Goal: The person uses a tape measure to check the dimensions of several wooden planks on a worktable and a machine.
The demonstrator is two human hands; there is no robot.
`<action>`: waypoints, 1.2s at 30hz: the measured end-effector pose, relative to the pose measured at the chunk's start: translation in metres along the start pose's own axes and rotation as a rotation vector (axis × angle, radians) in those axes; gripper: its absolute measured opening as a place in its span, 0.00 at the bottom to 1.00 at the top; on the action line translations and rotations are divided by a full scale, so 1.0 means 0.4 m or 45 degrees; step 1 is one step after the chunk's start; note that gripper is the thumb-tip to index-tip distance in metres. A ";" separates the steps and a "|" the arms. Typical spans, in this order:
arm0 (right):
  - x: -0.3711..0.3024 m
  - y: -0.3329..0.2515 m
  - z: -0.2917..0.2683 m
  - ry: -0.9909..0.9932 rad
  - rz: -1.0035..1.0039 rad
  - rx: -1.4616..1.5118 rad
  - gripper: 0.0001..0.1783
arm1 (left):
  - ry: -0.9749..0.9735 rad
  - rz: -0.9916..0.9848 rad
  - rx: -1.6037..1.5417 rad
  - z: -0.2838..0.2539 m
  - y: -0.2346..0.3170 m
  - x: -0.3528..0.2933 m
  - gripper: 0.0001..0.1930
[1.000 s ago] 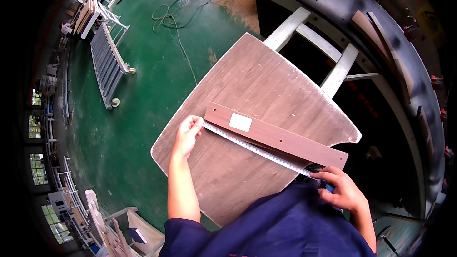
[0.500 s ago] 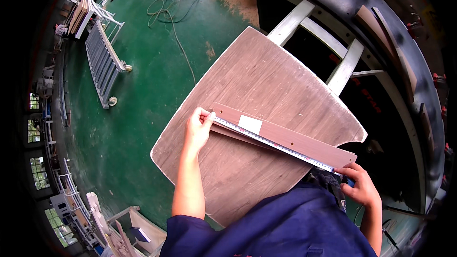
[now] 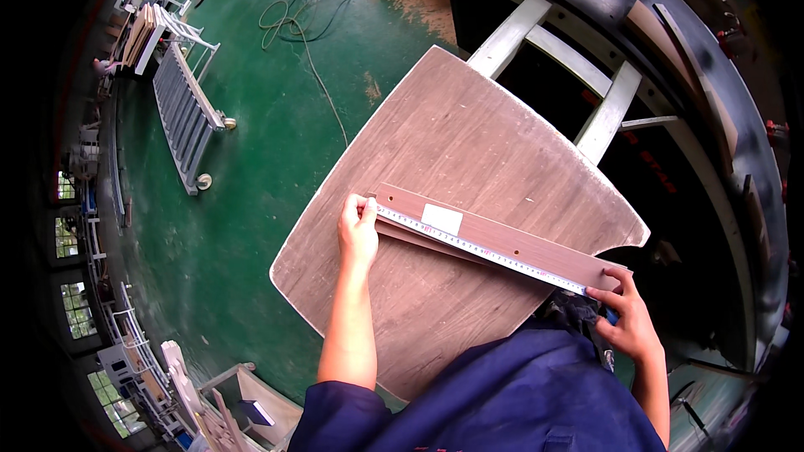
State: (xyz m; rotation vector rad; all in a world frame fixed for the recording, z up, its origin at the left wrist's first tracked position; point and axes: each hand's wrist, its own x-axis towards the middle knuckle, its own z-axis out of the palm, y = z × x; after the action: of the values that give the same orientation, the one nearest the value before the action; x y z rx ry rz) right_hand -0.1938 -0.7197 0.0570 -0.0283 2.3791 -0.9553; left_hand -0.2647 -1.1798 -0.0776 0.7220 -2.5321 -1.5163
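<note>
A narrow wood-grain board [image 3: 486, 237] with small holes and a white label [image 3: 441, 218] lies slantwise across the wood-topped table [image 3: 452, 134]. Along its near long edge runs the drawn-out blade of a tape measure [image 3: 502, 260]. My left hand [image 3: 358, 230] pinches the blade's end at the board's left end. At the right end, my right hand [image 3: 630, 322] is closed round the tape measure's case, of which only a bluish bit shows. Fingers of that hand also touch the board's end. Another strip of board [image 3: 423, 237] shows partly from underneath.
Metal support arms [image 3: 511, 33] join the table to a large dark machine with a curved edge on the right. On the green floor [image 3: 251, 159] lies a loose cable [image 3: 314, 75]. A roller cart [image 3: 184, 117] stands at left, a bin of offcuts [image 3: 260, 393] at lower left.
My right fingers have shifted up slightly onto the board's right end. The left hand keeps its pinch on the tape end. The whole view has shifted a little.
</note>
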 end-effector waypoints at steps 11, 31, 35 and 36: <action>-0.019 0.024 0.004 0.108 -0.076 -0.264 0.28 | 0.125 0.167 0.212 0.021 0.031 -0.022 0.11; -0.040 0.204 -0.164 -0.058 -0.057 -0.142 0.30 | 0.118 0.212 0.341 0.014 0.030 -0.011 0.12; -0.007 0.232 -0.184 -0.163 -0.093 -0.138 0.30 | 0.091 0.123 0.385 0.007 0.030 -0.018 0.11; -0.007 0.235 -0.186 -0.168 -0.102 -0.118 0.29 | 0.087 0.137 0.384 0.004 0.038 -0.018 0.11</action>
State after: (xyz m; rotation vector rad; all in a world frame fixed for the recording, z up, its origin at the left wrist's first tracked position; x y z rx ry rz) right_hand -0.2121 -0.6023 0.0414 -0.2167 2.3133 -0.8514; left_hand -0.2640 -1.1694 -0.0641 0.6447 -2.7282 -1.0704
